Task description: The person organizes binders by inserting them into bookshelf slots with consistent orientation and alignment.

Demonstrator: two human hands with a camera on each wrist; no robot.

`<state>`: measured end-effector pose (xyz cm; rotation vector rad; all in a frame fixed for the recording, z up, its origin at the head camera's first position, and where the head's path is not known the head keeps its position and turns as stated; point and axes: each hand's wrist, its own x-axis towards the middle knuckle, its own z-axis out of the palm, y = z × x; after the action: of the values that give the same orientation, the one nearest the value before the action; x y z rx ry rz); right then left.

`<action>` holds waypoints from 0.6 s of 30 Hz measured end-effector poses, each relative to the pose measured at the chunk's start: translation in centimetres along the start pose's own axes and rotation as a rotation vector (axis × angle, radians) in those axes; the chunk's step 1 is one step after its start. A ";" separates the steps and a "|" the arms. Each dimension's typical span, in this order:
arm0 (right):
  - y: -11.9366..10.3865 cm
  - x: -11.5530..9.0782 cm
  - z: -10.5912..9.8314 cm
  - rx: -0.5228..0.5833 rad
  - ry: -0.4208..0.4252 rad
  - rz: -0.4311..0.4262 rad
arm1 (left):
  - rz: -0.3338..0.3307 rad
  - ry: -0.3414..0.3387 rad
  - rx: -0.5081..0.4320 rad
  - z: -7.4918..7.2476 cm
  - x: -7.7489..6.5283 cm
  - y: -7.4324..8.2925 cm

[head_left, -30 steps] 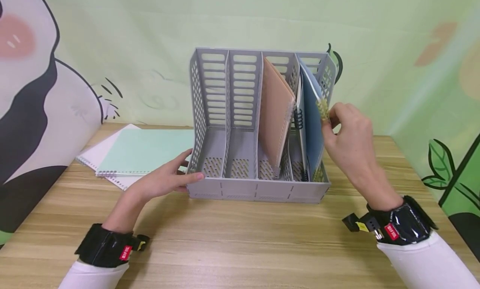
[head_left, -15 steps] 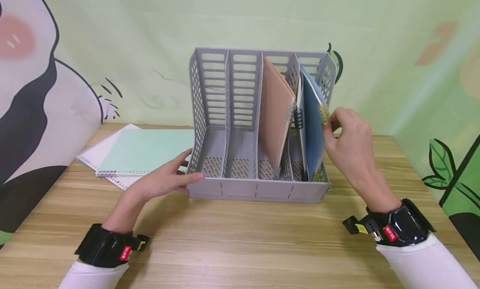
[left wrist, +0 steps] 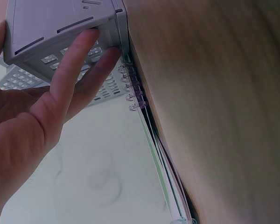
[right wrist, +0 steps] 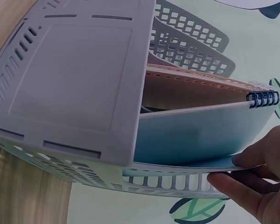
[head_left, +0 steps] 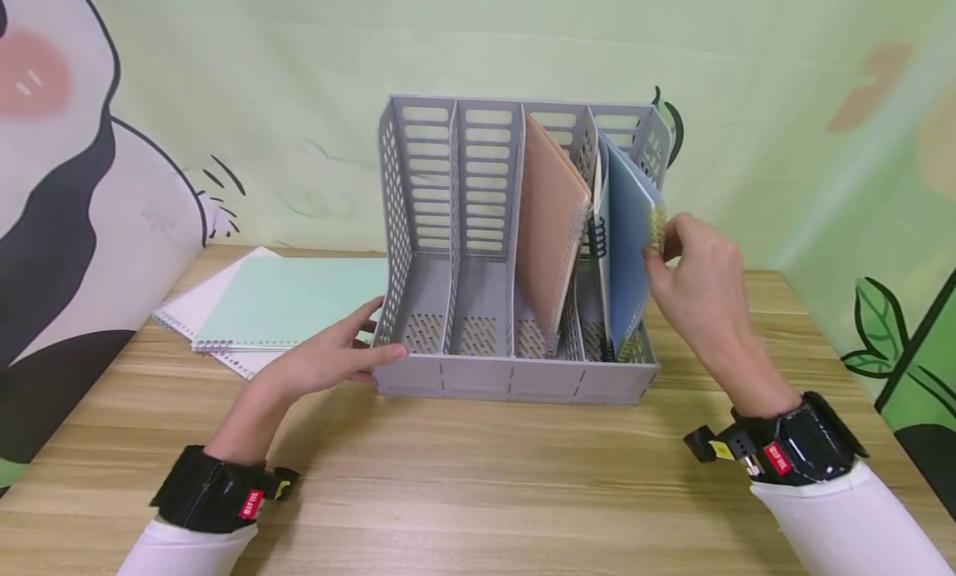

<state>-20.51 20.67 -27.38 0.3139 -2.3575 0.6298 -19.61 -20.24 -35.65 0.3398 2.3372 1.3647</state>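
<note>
A grey file organizer (head_left: 478,380) with upright dividers stands on the table. My left hand (head_left: 329,360) holds its front left corner, the thumb over the front rim and the fingers against the side wall. In the rightmost compartment stands a blue spiral notebook (head_left: 626,227) with a yellowish coil. My right hand (head_left: 698,281) pinches it by the coil edge between thumb and forefinger. Beside it in that compartment stands another notebook with a black coil (head_left: 597,236). A peach notebook (head_left: 548,227) leans in the compartment to the left.
Mint-green (head_left: 299,298) and white (head_left: 175,304) spiral notebooks lie overlapping on the wooden table (head_left: 478,493), left of the organizer. A printed cloth backdrop (head_left: 284,78) hangs behind. Both wrists wear black straps (head_left: 212,486).
My right hand has drawn the blue notebook's coil edge slightly to the right and down, so more of its blue cover shows. The left hand has stayed on the organizer's corner.
</note>
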 end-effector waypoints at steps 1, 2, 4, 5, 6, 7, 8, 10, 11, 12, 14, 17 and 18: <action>0.0 0.0 0.0 0.000 -0.005 0.004 | 0.000 0.000 -0.002 0.0 0.0 0.0; 0.0 0.0 0.0 -0.002 -0.010 0.009 | 0.000 -0.001 -0.005 0.0 0.0 0.0; 0.1 0.1 0.0 -0.004 -0.031 0.026 | 0.000 -0.001 -0.009 0.0 0.1 0.0; 0.1 0.2 -0.1 -0.004 -0.044 0.037 | 0.000 0.000 -0.009 0.0 0.1 0.0; 0.1 0.2 -0.1 -0.005 -0.054 0.047 | -0.002 0.000 -0.008 0.0 0.1 0.0; 0.1 0.3 -0.2 -0.004 -0.065 0.055 | -0.002 0.000 -0.007 0.0 0.1 0.0; 0.1 0.4 -0.3 0.002 -0.079 0.063 | -0.002 0.001 -0.005 0.0 0.1 0.0; 0.2 0.6 -0.4 0.017 -0.105 0.075 | 0.000 0.001 0.001 0.0 0.1 0.0; 0.2 0.6 -0.4 0.025 -0.114 0.080 | 0.001 0.001 0.003 0.1 0.1 0.0; 0.2 0.7 -0.5 0.035 -0.124 0.084 | 0.002 0.001 0.003 0.1 0.1 0.0; 0.2 0.7 -0.6 0.050 -0.146 0.097 | 0.007 0.002 0.005 0.1 0.1 0.0; 0.3 0.7 -0.6 0.061 -0.170 0.117 | 0.005 0.003 0.005 0.1 0.1 0.0; 0.3 0.6 -0.6 0.064 -0.177 0.122 | 0.005 0.003 0.007 0.1 0.1 0.0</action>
<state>-20.80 21.24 -26.69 0.2646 -2.5445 0.7639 -19.65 -20.14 -35.74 0.3459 2.3459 1.3605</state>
